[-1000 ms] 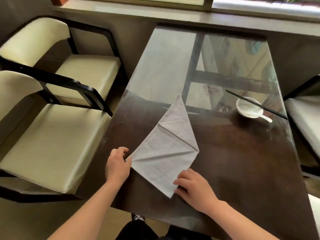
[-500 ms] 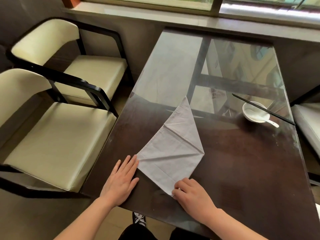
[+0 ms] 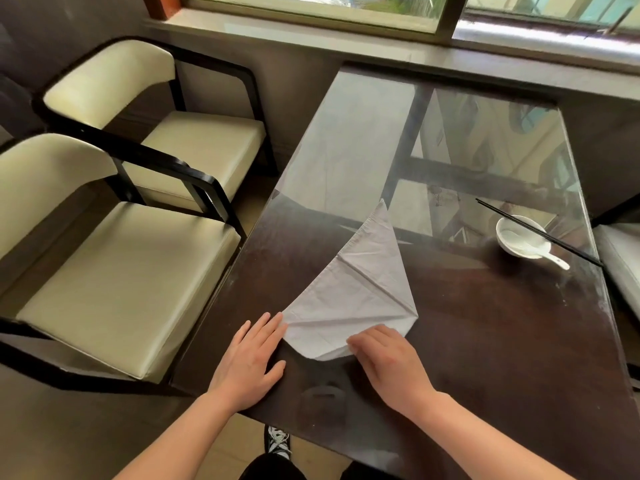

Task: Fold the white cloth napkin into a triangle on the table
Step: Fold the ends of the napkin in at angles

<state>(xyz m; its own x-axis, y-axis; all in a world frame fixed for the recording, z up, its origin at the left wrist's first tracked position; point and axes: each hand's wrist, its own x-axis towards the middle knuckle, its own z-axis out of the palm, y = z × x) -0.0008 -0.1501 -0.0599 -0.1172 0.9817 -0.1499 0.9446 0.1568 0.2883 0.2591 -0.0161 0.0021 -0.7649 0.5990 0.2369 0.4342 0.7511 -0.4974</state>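
The white cloth napkin lies folded in a triangle on the dark glass-topped table, its long point aimed away from me. Its near corner is lifted and curls upward. My right hand pinches that near corner, thumb and fingers closed on the cloth. My left hand rests flat on the table with fingers spread, its fingertips touching the napkin's left corner.
A white bowl with a white spoon sits at the right of the table, black chopsticks laid across it. Two cream chairs stand left of the table, another at the right edge. A window sill runs along the far end.
My left hand opened from a grip on the left corner and now lies flat. My right hand has lifted the near corner off the table and moved it away from me.
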